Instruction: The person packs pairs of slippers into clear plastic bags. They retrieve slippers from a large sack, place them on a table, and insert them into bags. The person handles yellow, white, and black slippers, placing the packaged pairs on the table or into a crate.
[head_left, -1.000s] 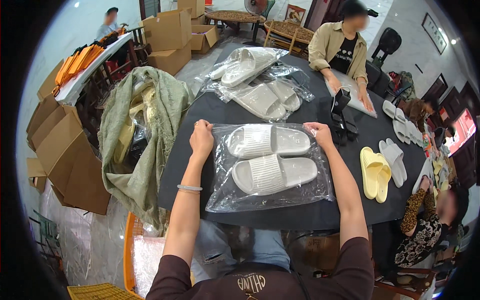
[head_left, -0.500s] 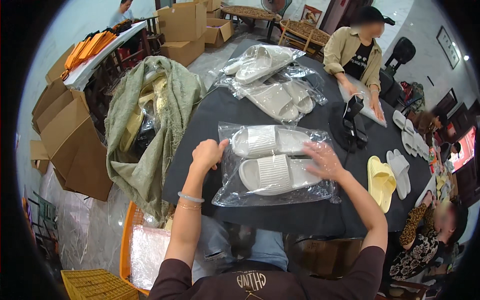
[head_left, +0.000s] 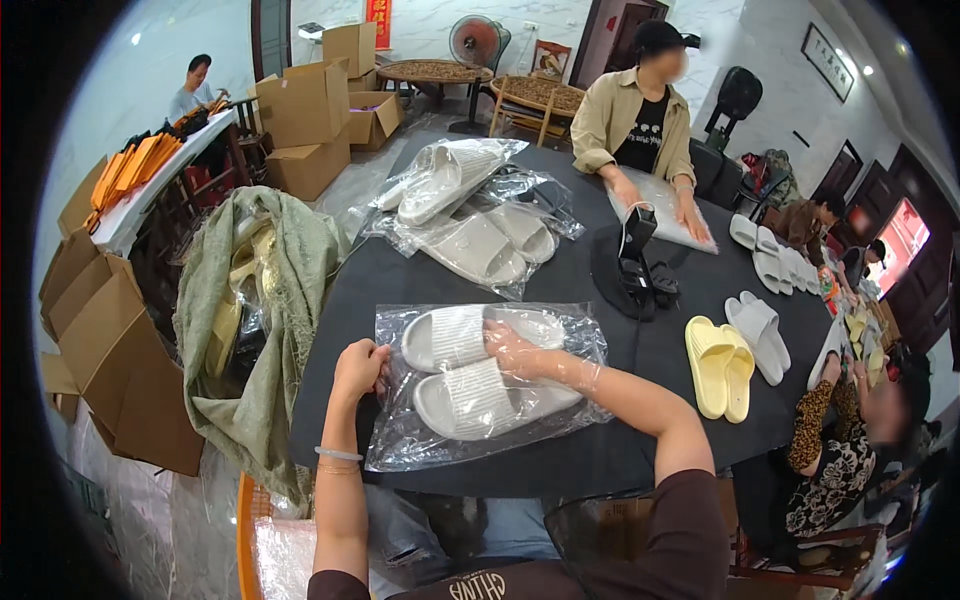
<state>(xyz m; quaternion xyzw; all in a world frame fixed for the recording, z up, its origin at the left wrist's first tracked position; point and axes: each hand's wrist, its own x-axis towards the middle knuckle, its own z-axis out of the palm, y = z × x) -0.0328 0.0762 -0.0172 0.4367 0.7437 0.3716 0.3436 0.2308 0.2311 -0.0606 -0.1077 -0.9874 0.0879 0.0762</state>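
Note:
A pair of white ribbed-strap slippers lies side by side inside a clear plastic bag (head_left: 395,448) on the dark-covered table. My left hand (head_left: 358,372) is closed, pinching the bag's left edge. My right hand (head_left: 515,350) lies at the strap of the far slipper (head_left: 452,337), its fingers bent together against the strap's edge and the tips partly hidden. Clear film shows around that wrist; the hand appears to be inside the bag. The near slipper (head_left: 478,398) rests just below the hand.
Bagged slippers (head_left: 470,250) are piled farther back on the table (head_left: 340,420). To the right stand a black device (head_left: 635,262), yellow slippers (head_left: 718,368) and grey slippers (head_left: 758,335). A co-worker (head_left: 640,115) presses a plastic package across the table. A green sack (head_left: 205,390) stands at left.
My right hand has moved left, from the slippers' right ends to the far slipper's strap. My left hand still holds the bag's left edge. The whole view has shifted.

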